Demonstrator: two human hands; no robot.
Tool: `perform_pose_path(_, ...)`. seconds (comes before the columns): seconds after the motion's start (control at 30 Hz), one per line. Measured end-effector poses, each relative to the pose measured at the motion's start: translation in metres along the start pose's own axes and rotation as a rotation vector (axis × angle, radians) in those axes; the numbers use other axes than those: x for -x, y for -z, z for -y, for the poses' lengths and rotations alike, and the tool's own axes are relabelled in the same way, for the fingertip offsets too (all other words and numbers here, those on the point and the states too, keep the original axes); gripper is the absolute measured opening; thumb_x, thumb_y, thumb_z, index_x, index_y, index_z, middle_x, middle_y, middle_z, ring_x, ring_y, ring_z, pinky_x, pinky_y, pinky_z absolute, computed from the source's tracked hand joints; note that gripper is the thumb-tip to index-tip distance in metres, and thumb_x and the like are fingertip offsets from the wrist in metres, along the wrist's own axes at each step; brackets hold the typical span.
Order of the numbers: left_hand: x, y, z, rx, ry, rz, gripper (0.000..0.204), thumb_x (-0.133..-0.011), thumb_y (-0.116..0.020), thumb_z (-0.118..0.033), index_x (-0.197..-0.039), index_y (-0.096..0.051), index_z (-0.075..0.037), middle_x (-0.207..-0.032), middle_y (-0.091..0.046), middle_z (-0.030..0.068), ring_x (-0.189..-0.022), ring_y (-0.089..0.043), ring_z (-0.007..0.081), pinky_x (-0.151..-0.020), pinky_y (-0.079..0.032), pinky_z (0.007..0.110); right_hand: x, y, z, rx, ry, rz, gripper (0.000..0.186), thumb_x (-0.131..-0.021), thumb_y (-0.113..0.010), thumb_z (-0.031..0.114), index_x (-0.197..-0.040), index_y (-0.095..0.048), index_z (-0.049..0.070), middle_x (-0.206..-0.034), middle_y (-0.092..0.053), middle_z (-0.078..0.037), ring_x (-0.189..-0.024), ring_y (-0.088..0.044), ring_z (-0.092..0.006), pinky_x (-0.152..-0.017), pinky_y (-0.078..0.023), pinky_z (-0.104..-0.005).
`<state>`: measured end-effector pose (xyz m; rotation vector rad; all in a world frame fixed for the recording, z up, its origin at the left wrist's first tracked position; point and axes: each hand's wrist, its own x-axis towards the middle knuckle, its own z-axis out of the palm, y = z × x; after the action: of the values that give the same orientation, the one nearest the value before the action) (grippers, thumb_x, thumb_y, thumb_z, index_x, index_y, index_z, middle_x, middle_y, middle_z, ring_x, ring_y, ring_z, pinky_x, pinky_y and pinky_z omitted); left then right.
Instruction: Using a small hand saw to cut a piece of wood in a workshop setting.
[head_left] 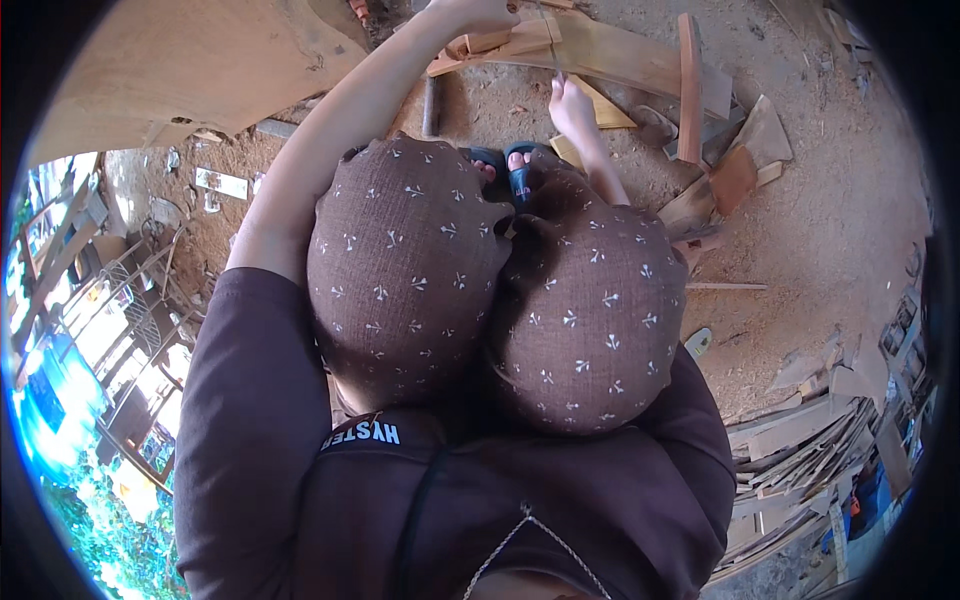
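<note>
At the top edge of the head view, my left hand rests with curled fingers on a small wooden block. The block lies on a light board; the frame cuts off part of this hand. My right hand is closed, a little nearer to me and to the right. From its fingers a thin dark tool points up toward the board's edge. Its exact kind is too small to make out. A longer plank stretches right from beneath the board.
A reddish wood strip lies across the plank's right end. Offcuts are scattered on the dirt floor. Thin wood scraps are piled at lower right. A large wooden slab fills the upper left. My sandalled foot is between my knees.
</note>
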<state>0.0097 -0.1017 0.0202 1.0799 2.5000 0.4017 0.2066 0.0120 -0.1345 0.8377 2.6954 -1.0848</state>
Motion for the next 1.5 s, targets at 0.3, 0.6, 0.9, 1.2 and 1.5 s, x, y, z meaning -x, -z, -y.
perform_pose_path(0.3,-0.004,0.003,0.005,-0.033,-0.046,0.076,0.025,-0.065,-0.066,-0.029,-0.08,-0.073,-0.009,-0.08,-0.068,0.0178,-0.078,-0.067,0.0321,-0.073,-0.053,0.041,0.034,0.008,-0.014,-0.016,0.007,0.039,0.035,-0.096,-0.042,0.027,-0.091,-0.059,-0.003,-0.083,-0.062,-0.03,-0.083,-0.06,-0.0468,-0.075,-0.046,-0.0537)
perform_pose_path(0.6,-0.011,0.006,0.024,0.024,-0.023,0.051,0.027,-0.066,-0.068,-0.03,-0.08,-0.073,-0.008,-0.077,-0.067,0.0182,-0.073,-0.067,0.0319,-0.068,-0.053,0.041,0.053,-0.008,-0.02,-0.005,-0.044,0.002,0.034,-0.095,-0.045,0.027,-0.084,-0.057,-0.002,-0.077,-0.06,-0.03,-0.077,-0.059,-0.0487,-0.069,-0.048,-0.0532)
perform_pose_path(0.9,-0.011,0.001,-0.001,-0.105,-0.037,0.051,0.027,-0.067,-0.069,-0.032,-0.08,-0.073,-0.008,-0.075,-0.067,0.0175,-0.068,-0.067,0.0299,-0.064,-0.053,0.041,-0.016,0.0,-0.004,-0.011,0.076,-0.124,0.032,-0.094,-0.045,0.026,-0.084,-0.057,-0.002,-0.076,-0.061,-0.029,-0.075,-0.06,-0.0465,-0.068,-0.048,-0.0531)
perform_pose_path(1.2,-0.016,0.008,0.031,0.067,-0.143,0.14,0.034,-0.067,-0.071,-0.037,-0.086,-0.074,-0.009,-0.081,-0.069,0.0143,-0.076,-0.067,0.0289,-0.069,-0.053,0.039,0.031,-0.005,0.022,-0.003,-0.015,0.018,0.032,-0.096,-0.043,0.026,-0.092,-0.059,-0.002,-0.081,-0.062,-0.029,-0.08,-0.06,-0.0464,-0.071,-0.048,-0.0536)
perform_pose_path(1.5,0.012,0.01,-0.013,0.043,0.136,-0.039,0.026,-0.066,-0.064,-0.029,-0.07,-0.069,-0.005,-0.07,-0.065,0.0207,-0.071,-0.066,0.0341,-0.067,-0.053,0.042,0.005,0.005,0.015,0.005,-0.062,-0.075,0.034,-0.095,-0.043,0.028,-0.09,-0.057,-0.002,-0.076,-0.062,-0.029,-0.077,-0.061,-0.0463,-0.068,-0.048,-0.0542)
